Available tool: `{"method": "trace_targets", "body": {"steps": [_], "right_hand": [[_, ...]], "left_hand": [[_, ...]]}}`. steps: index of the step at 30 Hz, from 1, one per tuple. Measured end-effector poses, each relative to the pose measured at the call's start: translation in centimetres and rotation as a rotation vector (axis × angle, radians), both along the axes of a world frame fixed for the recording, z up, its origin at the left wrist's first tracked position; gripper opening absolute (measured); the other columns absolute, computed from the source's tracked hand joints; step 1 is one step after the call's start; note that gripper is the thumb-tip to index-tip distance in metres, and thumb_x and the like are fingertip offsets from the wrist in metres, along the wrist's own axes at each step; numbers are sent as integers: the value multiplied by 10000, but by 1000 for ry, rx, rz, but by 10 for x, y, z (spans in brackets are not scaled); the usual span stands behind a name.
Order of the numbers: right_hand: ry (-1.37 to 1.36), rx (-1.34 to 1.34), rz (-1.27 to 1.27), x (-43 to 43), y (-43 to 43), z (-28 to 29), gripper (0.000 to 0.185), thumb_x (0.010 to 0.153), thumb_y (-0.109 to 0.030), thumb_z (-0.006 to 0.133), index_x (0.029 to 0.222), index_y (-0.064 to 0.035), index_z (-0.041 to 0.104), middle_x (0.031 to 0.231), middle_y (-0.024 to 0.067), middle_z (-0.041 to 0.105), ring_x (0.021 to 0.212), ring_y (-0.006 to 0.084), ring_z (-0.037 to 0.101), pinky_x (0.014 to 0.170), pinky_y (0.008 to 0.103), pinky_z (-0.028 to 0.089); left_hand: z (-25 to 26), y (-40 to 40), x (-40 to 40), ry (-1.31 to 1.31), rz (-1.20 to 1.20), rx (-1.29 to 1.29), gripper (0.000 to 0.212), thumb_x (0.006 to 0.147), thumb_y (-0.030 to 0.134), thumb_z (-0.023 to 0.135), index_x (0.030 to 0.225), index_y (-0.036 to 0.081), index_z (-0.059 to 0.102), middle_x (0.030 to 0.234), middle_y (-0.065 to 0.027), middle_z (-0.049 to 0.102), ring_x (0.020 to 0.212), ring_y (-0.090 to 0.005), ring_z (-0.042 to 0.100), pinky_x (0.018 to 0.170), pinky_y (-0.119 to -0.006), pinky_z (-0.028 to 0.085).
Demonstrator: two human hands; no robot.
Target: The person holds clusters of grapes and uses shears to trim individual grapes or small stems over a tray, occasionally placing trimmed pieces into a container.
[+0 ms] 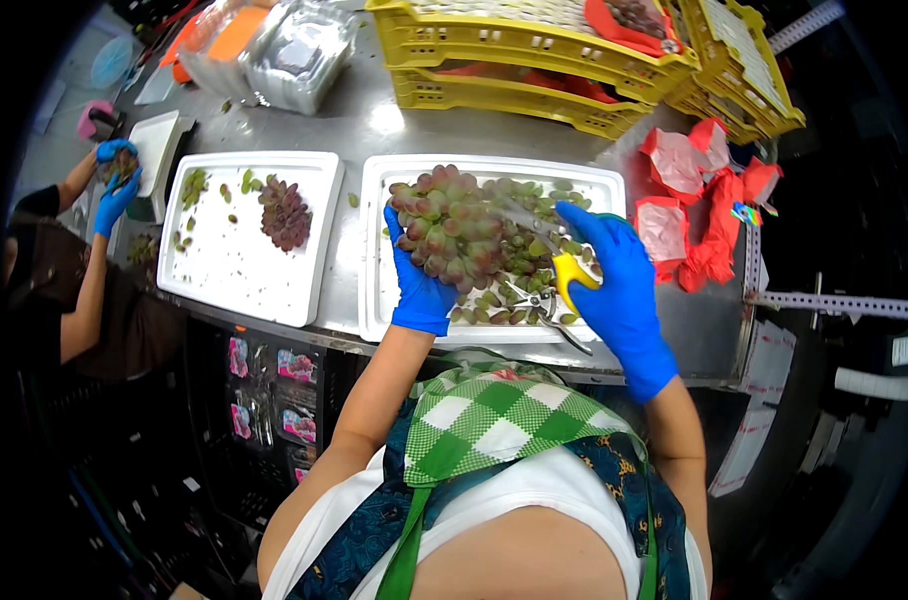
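My left hand (420,289), in a blue glove, holds up a large bunch of green-to-purple grapes (450,225) from below and the left side. Yellow-handled scissors (571,277) are in my gloved right hand (615,277). Their blades, partly blurred, point up and left beside the bunch. Beneath both hands is a white tray (371,262), with loose grapes (491,311) and more clustered grapes (532,259) in it. Metal hand pruners (547,311) lie partly across the tray's near rim, below the scissors.
Left of me, another white tray (236,281) holds a dark bunch (283,214). A co-worker (71,255) handles grapes farther left. Stacked yellow crates (529,82) stand behind; clear plastic boxes (296,60) sit at back left. Red wrapping paper (705,240) lies at right.
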State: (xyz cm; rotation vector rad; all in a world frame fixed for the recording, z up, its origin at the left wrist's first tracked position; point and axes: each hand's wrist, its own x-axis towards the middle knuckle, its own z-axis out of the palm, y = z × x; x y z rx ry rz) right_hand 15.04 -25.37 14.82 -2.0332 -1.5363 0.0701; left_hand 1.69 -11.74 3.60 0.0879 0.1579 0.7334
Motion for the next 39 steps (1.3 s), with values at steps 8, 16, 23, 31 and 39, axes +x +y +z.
{"method": "trace_targets", "body": {"steps": [8,16,23,31,39], "right_hand": [[-293,-415,316,18,-1,24,590,622,-137,672,1179,-168,481,834,68,534,728,241,538,585,348,435],[-287,-468,427,18,12,29,434,634,-173,673,1019,-64,506,771,110,533,704,274,550,579,382,438],[-169,-423,481,12,13,28,274,647,-159,651,858,-39,523,740,134,540,651,301,560,552,398,435],[-158,-329,525,13,15,24,160,650,-152,628,709,-36,536,642,140,533,591,309,550,538,398,430],[-134,-371,502,9,17,26,138,628,-144,634,680,-55,543,620,135,543,583,311,554,534,396,435]], "left_hand": [[-3,-10,-8,-94,-43,-83,596,878,505,265,1303,90,307,1329,-131,330,1188,-283,371,994,-443,299],[-6,-24,-13,72,37,-37,529,884,466,338,1271,105,358,1281,-96,397,1163,-244,407,988,-386,329],[-8,-22,-16,75,24,-39,522,882,466,351,1260,108,367,1271,-92,404,1156,-247,412,967,-393,357],[-1,-26,-10,246,85,4,664,831,554,370,1284,72,317,1284,-158,367,1141,-301,421,965,-441,352],[-4,-24,-13,205,81,-34,652,832,556,372,1270,74,337,1259,-143,395,1125,-292,434,951,-438,365]]}}
